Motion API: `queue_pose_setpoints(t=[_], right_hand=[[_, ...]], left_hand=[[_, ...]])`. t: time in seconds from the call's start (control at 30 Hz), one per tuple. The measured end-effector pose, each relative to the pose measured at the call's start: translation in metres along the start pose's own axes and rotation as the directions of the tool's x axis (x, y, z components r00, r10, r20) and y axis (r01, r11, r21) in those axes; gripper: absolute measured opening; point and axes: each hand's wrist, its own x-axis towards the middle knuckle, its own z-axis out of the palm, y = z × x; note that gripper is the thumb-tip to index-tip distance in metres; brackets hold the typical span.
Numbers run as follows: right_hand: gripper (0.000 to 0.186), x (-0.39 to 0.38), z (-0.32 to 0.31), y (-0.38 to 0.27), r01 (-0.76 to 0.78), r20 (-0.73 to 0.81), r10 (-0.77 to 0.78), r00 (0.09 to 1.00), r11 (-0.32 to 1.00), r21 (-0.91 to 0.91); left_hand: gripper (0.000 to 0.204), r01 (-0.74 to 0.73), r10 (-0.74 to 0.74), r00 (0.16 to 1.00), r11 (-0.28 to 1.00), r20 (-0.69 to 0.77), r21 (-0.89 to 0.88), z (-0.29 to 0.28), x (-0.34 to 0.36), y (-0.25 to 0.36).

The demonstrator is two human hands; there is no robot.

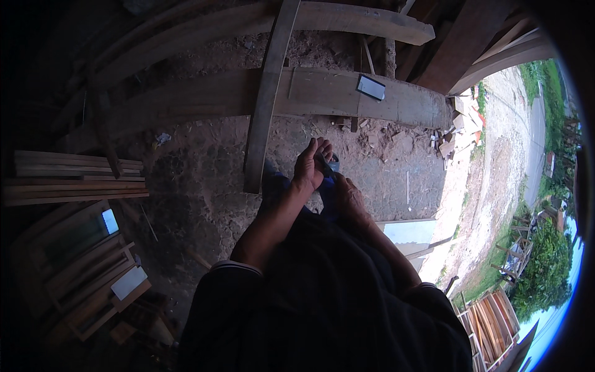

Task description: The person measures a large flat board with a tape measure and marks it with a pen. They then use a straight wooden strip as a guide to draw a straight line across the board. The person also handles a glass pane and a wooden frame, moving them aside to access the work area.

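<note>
In front of my body, my left hand [310,164] is turned palm up with its fingers curled. A small dark thing [325,167] lies against the left fingers and reaches toward my right hand [349,197]. The right hand is just to the right and closer to me, its back showing and its fingers closed around the near end. Shadow hides what kind of thing it is. Below the hands I see part of a foot in a dark sandal [334,162] and dark blue trouser cloth [277,183].
A wide plank [204,93] with a white-faced flat device [371,87] crosses ahead. A narrow board [268,99] lies across it. Stacked slats [80,186] and wooden frames [93,266] stand left. A pale panel [409,232] lies right, before a sunlit path [496,155].
</note>
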Motion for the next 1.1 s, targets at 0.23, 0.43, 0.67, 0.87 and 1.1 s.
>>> queue_pose_setpoints(t=[0.23, 0.43, 0.67, 0.87, 1.1], right_hand=[[0.035, 0.000, 0.002, 0.007, 0.028, 0.005, -0.028, 1.000, 0.998, 0.055], [0.030, 0.001, -0.010, 0.003, 0.024, 0.039, -0.026, 0.999, 0.998, 0.051], [0.024, 0.006, -0.011, 0.011, 0.016, 0.046, -0.017, 0.999, 0.999, 0.036], [0.023, 0.006, -0.001, 0.015, 0.016, 0.022, -0.017, 1.000, 0.999, 0.048], [0.034, 0.001, -0.002, 0.010, 0.011, 0.059, -0.015, 0.998, 0.997, 0.070]], left_hand=[[0.045, -0.001, 0.001, 1.000, 1.000, 0.012, -0.016, -0.002, 0.001, -0.001], [0.042, 0.011, -0.011, 1.000, 1.000, 0.023, -0.018, 0.000, -0.001, 0.000], [0.043, 0.032, -0.031, 0.999, 0.999, 0.029, -0.006, -0.001, 0.000, 0.002], [0.047, 0.038, -0.039, 0.998, 0.999, 0.052, 0.005, 0.000, 0.000, 0.004], [0.055, 0.024, -0.027, 0.999, 0.997, 0.034, 0.079, -0.007, 0.001, 0.004]])
